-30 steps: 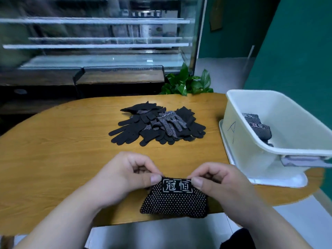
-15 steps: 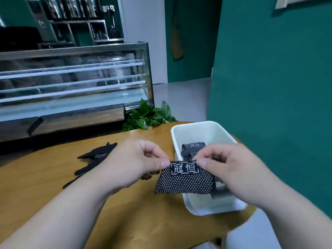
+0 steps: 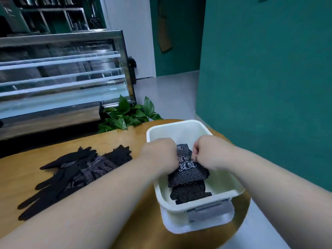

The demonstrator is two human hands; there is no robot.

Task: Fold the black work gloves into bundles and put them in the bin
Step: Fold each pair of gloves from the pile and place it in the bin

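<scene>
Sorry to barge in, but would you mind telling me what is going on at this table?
A person is packing folded black work gloves into a white bin on the wooden table. Both the left hand and the right hand are down inside it, holding a folded bundle on top of another bundle already there. A pile of loose gloves lies on the table beside the bin, not yet folded.

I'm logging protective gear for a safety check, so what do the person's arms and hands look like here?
The left hand and the right hand are both bare, with no gloves on. The left forearm and right forearm are uncovered as far as the picture shows: no sleeve, watch or bracelet in view. Whether a ring is worn cannot be told.
</scene>
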